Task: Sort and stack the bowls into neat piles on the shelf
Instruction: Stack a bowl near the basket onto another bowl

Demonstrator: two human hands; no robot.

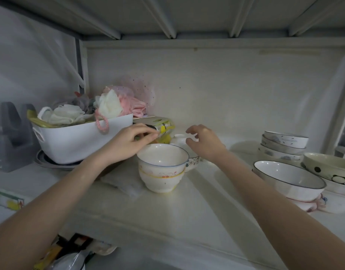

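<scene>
Two nested white bowls stand mid-shelf; the top one has a blue rim, the lower one an orange rim. Behind them sits a small flower-patterned bowl, and further back a small white cup or bowl. My left hand reaches behind the nested bowls and pinches the near end of a yellow package. My right hand hovers by the small white cup with fingers spread and curved, holding nothing. At the right stand a stack of grey-patterned bowls, a wide dark-rimmed bowl on a pink-patterned one, and cream dotted bowls.
A white tub full of cloths and sponges sits on a plate at the left, beside a grey plastic holder. A flat white packet lies under my left forearm. The shelf's back panel is close behind, and the shelf above hangs low.
</scene>
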